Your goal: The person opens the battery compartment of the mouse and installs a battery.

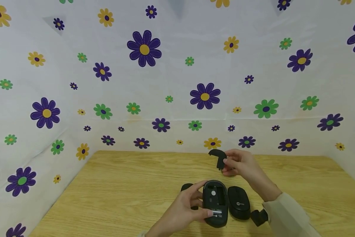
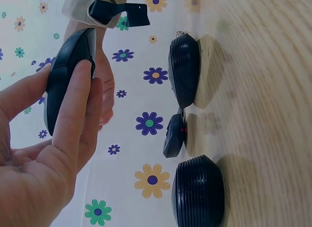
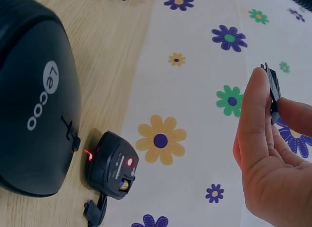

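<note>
A white sheet (image 1: pixel 165 77) printed with purple, yellow and green flowers (image 1: pixel 205 96) is seen behind and along both sides of a table (image 1: pixel 130 184). The sheet is crossed low down by a horizontal crease (image 1: pixel 178 119). The table is grained like light wood.

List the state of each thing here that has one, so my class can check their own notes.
Mouse: gripped in the left hand, underside showing, compartment open, no battery visible.
Curved black piece: pinched in the right hand, apart from the mouse.
Lecoo-marked device: on the table, logo showing.
Small black device: red light lit, apparent battery showing.
</note>
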### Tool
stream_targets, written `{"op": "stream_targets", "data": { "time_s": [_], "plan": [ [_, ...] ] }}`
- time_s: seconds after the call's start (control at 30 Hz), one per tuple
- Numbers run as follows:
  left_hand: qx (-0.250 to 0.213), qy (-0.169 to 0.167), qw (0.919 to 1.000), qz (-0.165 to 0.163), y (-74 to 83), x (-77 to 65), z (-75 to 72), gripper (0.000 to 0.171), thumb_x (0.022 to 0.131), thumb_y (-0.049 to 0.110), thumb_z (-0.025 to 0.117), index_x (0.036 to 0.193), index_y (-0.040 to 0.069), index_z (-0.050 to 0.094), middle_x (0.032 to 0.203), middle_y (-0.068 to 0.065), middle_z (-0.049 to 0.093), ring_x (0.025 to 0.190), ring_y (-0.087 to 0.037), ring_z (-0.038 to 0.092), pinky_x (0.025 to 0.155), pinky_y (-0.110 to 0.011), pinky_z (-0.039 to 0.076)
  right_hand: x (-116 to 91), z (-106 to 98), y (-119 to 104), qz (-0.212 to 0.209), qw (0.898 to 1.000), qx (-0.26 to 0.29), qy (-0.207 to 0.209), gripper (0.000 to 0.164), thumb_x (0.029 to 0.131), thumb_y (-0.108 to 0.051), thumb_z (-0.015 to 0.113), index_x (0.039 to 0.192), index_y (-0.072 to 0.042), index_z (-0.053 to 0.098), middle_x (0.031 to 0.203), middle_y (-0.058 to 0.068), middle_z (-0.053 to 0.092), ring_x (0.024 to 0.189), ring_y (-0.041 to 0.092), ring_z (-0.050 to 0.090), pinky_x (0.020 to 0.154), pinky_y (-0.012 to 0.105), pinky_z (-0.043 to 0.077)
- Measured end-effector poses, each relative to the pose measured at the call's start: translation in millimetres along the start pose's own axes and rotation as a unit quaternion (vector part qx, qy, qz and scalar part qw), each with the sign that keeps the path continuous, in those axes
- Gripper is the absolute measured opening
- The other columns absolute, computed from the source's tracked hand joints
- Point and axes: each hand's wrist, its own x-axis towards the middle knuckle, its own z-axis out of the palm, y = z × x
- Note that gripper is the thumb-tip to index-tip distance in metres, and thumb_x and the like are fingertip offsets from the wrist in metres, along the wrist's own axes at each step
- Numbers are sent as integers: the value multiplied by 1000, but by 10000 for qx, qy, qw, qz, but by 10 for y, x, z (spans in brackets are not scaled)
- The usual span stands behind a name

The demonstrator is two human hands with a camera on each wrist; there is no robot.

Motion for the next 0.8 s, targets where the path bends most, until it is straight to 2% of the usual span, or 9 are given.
{"op": "stream_targets", "data": {
  "time_s": [0.4, 0.63, 0.8],
  "plan": [
    [-16, -20, 10000, 1, 4, -16, -39, 73, 90, -7, 70, 155, 8, 40, 109, -10, 67, 94, -22, 67, 73, -35, 63, 211, 37, 133, 422, 9985, -306, 171, 27, 102, 5, 52, 127, 16, 51, 89, 15, 65, 73, 19, 66, 74, 36, 64],
    [-28, 6, 10000, -4, -7, -40, -73, 74, 90, -6, 70, 155, 7, 38, 109, -10, 65, 98, -23, 67, 73, -36, 63, 341, 51, 166, 376, 9977, -540, 132, 31, 101, 4, 53, 128, 18, 49, 87, 16, 64, 70, 20, 67, 70, 37, 64],
    [-8, 94, 9998, -160, -14, -43, -81, 74, 90, -6, 71, 155, 8, 39, 110, -11, 65, 99, -24, 66, 74, -37, 63, 491, -3, 211, 652, 9965, -491, 208, 35, 101, 5, 54, 132, 19, 45, 93, 20, 63, 70, 21, 67, 69, 36, 64]
  ]
}}
